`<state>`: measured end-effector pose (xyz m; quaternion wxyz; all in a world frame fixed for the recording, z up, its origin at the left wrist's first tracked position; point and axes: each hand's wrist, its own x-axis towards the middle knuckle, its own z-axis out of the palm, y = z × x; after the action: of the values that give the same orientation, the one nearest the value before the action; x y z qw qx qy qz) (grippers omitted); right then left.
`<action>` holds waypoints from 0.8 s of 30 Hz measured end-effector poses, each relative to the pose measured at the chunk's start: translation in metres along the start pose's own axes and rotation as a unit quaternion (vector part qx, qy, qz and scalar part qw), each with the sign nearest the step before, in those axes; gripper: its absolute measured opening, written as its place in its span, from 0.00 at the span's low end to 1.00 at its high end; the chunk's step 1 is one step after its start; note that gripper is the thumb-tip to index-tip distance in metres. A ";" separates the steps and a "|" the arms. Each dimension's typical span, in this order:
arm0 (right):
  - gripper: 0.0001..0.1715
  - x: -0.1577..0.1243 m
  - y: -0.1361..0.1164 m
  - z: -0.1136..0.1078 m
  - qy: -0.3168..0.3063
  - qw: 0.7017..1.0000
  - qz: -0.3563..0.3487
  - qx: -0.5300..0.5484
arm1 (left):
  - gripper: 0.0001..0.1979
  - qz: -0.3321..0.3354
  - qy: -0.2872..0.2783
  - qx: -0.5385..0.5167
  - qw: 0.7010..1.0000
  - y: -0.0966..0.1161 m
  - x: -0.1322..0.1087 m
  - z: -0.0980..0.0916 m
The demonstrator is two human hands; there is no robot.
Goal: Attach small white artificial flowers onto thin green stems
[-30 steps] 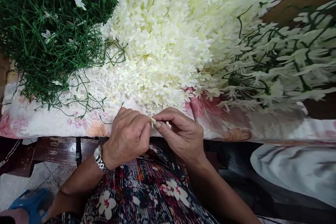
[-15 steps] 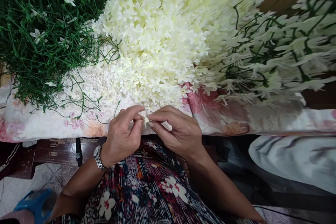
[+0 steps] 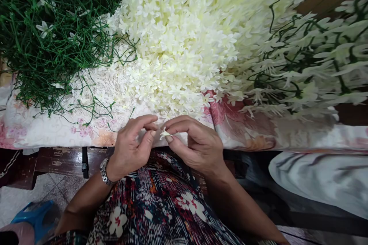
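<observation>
A small cream artificial flower point(image 3: 165, 134) is pinched between the thumb and forefinger of my right hand point(image 3: 193, 144). My left hand point(image 3: 132, 146), with a metal watch point(image 3: 104, 171) on its wrist, pinches at the same flower from the left; whether it holds a stem piece of its own I cannot tell. Both hands hover at the near edge of the floral cloth point(image 3: 57, 132), just in front of a big heap of loose cream flowers point(image 3: 184, 42).
A tangle of green plastic stems point(image 3: 48, 38) with a few white blossoms lies at the far left. Assembled sprays of flowers on green stems point(image 3: 310, 69) spread to the right. White thin pieces point(image 3: 97, 92) lie between the heaps. A blue object point(image 3: 34, 218) sits on the floor.
My hands have eased slightly apart and the left fingers have loosened, so the flower now shows more plainly at the right fingertips. The view shifted a little.
</observation>
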<state>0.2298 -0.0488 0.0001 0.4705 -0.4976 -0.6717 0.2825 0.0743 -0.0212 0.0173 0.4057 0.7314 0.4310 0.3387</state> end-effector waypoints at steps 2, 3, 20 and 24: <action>0.05 0.002 -0.003 -0.003 -0.034 0.999 0.010 -0.038 | 0.12 0.052 0.019 0.054 0.997 0.003 0.000 -0.003; 0.04 0.002 -0.004 -0.003 -0.048 0.997 0.010 -0.055 | 0.10 0.077 0.014 0.071 0.994 0.004 0.000 -0.004; 0.04 0.006 -0.010 0.009 -0.145 0.951 -0.142 -0.232 | 0.04 -0.031 0.001 0.050 0.998 -0.006 -0.008 -0.004; 0.10 0.005 -0.008 0.009 -0.162 0.951 -0.158 -0.213 | 0.06 -0.059 -0.021 0.016 0.998 -0.007 -0.008 -0.007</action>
<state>0.2175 -0.0459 0.0053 0.2771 -0.4215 -0.8533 0.1322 0.0624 -0.0238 0.0131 0.4218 0.7184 0.4701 0.2917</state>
